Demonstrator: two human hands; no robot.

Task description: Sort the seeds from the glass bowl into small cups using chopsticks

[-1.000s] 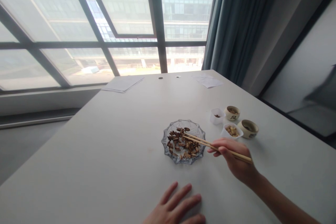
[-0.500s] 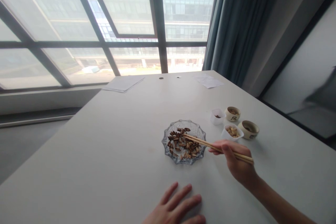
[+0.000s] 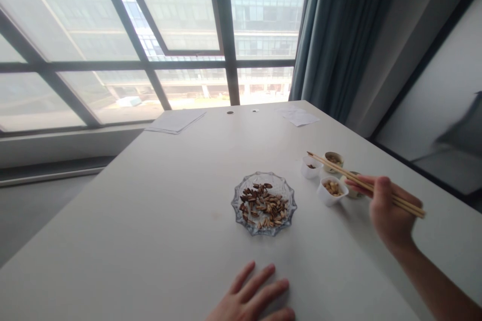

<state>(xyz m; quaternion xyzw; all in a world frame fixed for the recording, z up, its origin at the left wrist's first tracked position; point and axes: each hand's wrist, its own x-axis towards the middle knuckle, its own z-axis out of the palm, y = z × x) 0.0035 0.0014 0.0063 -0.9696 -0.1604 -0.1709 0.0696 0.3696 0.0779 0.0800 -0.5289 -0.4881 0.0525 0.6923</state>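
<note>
My right hand (image 3: 393,208) is closed around a pair of wooden chopsticks (image 3: 341,172). Their tips hover over a small translucent white cup (image 3: 311,171) with a few dark bits inside. A small dark piece seems to be pinched at the tips, too small to name. To the left stands a scalloped glass plate (image 3: 241,221) with many brown striped seeds (image 3: 269,206) spread over it. My left hand (image 3: 254,296) lies flat on the table in front of the plate, fingers spread, holding nothing.
Beside the cup are another white cup (image 3: 332,194) of pale nuggets and two cream ceramic cups, one behind (image 3: 334,161) and one partly hidden by my right hand (image 3: 356,191). Paper sheets (image 3: 175,121) and a crumpled sheet (image 3: 299,117) lie at the table's far end.
My right hand has swung the chopsticks from the glass plate to the right and away from me, up over the small white cup. My left hand has stayed in place.
</note>
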